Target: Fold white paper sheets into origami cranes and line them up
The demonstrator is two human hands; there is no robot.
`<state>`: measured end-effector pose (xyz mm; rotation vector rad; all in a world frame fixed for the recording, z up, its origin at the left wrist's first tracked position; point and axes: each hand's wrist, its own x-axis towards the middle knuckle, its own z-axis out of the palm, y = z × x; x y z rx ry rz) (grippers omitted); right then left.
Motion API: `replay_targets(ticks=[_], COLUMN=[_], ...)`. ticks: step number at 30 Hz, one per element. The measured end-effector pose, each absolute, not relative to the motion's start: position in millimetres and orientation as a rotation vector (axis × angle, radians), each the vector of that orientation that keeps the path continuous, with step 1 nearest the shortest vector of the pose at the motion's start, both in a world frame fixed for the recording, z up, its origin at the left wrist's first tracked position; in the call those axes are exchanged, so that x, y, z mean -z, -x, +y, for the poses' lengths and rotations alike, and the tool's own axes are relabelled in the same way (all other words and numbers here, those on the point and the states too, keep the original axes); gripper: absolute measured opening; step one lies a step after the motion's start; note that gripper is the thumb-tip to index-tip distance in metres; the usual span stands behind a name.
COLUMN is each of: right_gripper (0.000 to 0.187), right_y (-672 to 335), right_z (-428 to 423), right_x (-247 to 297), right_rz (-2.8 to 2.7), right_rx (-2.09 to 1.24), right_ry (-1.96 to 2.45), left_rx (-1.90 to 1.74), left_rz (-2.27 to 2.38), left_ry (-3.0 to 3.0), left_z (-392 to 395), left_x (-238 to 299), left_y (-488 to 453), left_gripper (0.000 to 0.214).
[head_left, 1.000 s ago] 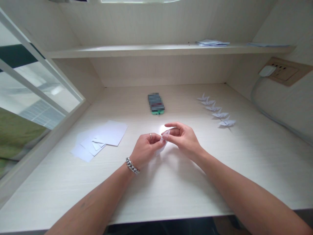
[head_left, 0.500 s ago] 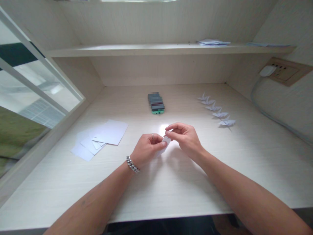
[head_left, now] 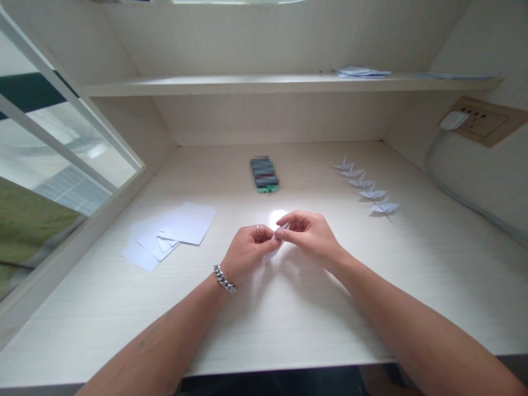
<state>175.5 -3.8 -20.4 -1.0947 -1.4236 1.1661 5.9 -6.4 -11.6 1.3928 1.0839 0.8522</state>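
A small folded white paper [head_left: 271, 255] is held between both hands above the middle of the desk. My left hand [head_left: 247, 250], with a ring and a chain bracelet at the wrist, pinches its lower part between thumb and fingers. From the other side, my right hand [head_left: 311, 234] grips the upper end, its thumb tip close to the left thumb. Fingers cover much of the paper, so its full shape is hidden. Several folded paper cranes [head_left: 372, 194] stand in a slanting row at the right.
Loose white paper sheets [head_left: 187, 223] overlap at the left. A blurred-out phone-like object [head_left: 264, 175] lies at the back middle. More papers [head_left: 362, 72] rest on the shelf [head_left: 231, 87]. At right, a plug [head_left: 454, 120] with a grey cable [head_left: 445, 190] sits in the wall socket.
My right hand has shifted slightly down, its thumb now nearer my left thumb over the paper's upper end. Less of the paper's flat face shows. My left hand has barely moved.
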Motion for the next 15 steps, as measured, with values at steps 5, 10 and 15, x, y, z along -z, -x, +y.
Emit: replay_targets(ticks=[5, 10, 15], right_gripper=[0.031, 0.036, 0.032], right_y=[-171.6, -171.6, -174.4], right_z=[-2.7, -0.7, -0.6], right_x=[20.5, 21.2, 24.1], right_rz=[-1.213, -1.135, -1.284], right_rx=[-1.22, -1.314, -1.324], right_ry=[1.092, 1.065, 1.081], left_rx=[-0.929, -1.021, -1.206], left_rz=[1.118, 1.189, 1.222], left_ry=[-1.483, -1.413, -1.347], left_z=[-5.4, -2.9, -0.3], left_x=[9.7, 10.1, 10.6], left_y=[-6.6, -5.3, -1.2], left_gripper=[0.024, 0.022, 0.027])
